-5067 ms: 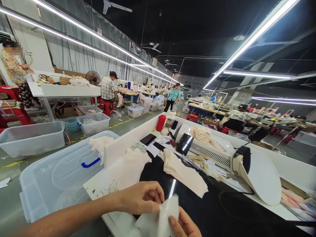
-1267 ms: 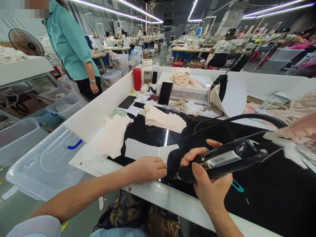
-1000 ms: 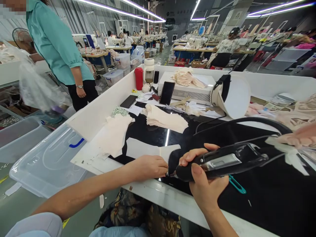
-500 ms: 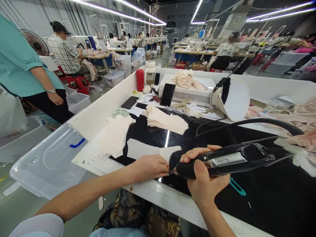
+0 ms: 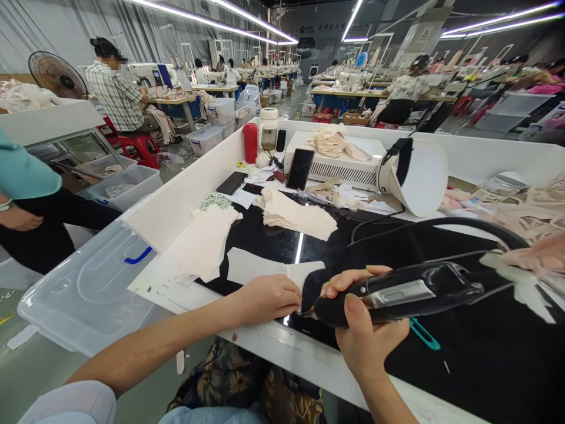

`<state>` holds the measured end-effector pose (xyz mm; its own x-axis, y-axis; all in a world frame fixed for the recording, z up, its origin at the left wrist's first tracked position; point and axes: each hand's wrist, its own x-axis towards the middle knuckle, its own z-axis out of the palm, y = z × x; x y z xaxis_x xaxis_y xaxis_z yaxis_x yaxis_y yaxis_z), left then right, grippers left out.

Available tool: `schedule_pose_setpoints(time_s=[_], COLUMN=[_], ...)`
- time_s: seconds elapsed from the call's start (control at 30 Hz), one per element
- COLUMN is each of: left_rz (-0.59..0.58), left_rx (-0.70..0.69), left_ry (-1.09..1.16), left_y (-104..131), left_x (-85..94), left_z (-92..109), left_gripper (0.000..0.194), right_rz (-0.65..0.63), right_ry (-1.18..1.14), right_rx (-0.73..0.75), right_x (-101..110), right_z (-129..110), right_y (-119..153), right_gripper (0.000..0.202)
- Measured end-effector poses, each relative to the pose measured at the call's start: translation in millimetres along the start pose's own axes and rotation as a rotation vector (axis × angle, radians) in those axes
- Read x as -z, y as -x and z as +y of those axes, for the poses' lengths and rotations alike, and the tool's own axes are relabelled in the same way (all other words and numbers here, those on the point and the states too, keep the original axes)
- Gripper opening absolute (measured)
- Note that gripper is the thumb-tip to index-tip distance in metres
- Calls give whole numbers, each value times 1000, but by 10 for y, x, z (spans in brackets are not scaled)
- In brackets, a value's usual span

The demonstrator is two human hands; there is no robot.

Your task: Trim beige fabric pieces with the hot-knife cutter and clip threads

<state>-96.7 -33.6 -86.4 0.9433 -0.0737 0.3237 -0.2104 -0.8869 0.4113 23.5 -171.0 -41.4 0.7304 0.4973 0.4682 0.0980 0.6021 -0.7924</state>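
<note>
My left hand (image 5: 271, 299) presses down with its fingers together at the near edge of a flat white fabric piece (image 5: 256, 269) that has a curved right end. What lies under the fingertips is hidden. In my right hand (image 5: 368, 324) is a black corded hand tool (image 5: 410, 288) with a silver lever. Its narrow tip points left, close to my left fingertips; whether they touch cannot be seen. Beyond the white piece lies a stack of cream fabric pieces (image 5: 300, 215), and another cream stack (image 5: 207, 241) sits to the left.
A glossy black work surface (image 5: 441, 383) carries a teal thread snipper (image 5: 424, 334). Phones (image 5: 300, 169), a red flask (image 5: 249, 143), a jar (image 5: 268, 129) and a white lamp (image 5: 415, 176) stand behind. The tool's cord (image 5: 468, 222) arcs right. A clear-lidded bin (image 5: 92, 282) adjoins the left side.
The black hand tool has shifted slightly left and down with my right hand. My left hand stays almost in place. At the left, the person in teal has moved further out of view.
</note>
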Motion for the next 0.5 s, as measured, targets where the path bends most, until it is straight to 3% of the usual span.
schedule_pose_setpoints(time_s=[0.27, 0.5], left_rz=[-67, -6], left_rx=[-46, 11], left_ry=[74, 48], left_y=[22, 23], left_x=[52, -46], left_z=[-74, -46], left_gripper=[12, 13], right_rz=[61, 55], right_ry=[-5, 6], right_rx=[51, 41], right_x=[-55, -67], right_z=[48, 33], right_y=[-73, -91], right_gripper=[37, 37])
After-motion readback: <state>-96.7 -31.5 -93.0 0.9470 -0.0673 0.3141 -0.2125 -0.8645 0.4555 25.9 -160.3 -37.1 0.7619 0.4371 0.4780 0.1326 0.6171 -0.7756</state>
